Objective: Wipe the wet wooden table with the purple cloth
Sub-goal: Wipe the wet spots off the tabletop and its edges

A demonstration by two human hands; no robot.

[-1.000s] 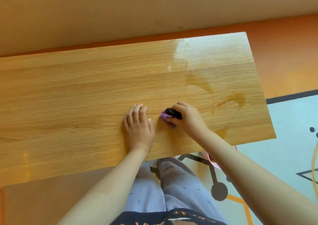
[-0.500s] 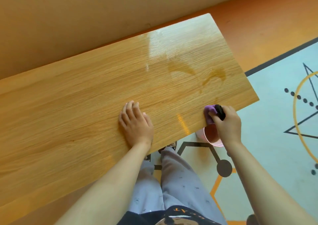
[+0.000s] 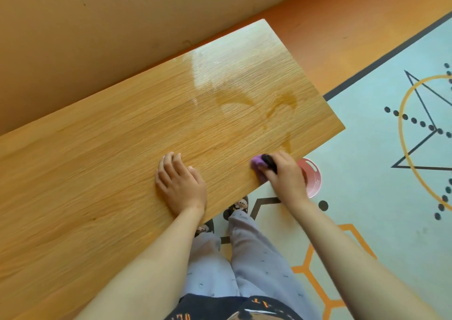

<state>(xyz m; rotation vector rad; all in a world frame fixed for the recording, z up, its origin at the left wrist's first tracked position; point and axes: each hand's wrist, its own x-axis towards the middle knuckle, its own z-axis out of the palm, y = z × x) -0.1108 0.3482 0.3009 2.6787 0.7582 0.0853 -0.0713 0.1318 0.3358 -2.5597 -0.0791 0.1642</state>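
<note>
The wooden table point(image 3: 122, 148) runs from lower left to upper right, with dark wet streaks point(image 3: 281, 102) and a shiny wet patch towards its right end. My right hand point(image 3: 287, 177) grips a bunched purple cloth point(image 3: 258, 164) with a black part on top, pressed on the table near its front edge. My left hand point(image 3: 179, 182) rests flat on the wood, fingers straight, to the left of the cloth.
A pink bucket point(image 3: 313, 180) stands on the floor just under the table's front edge, partly hidden by my right hand. The patterned floor mat point(image 3: 379, 173) lies to the right. A wall runs behind the table. My legs and slippers are below the edge.
My right hand with the cloth swept from beside my left hand out to the table's front right edge, then came back a little onto the wood. My left hand stayed flat.
</note>
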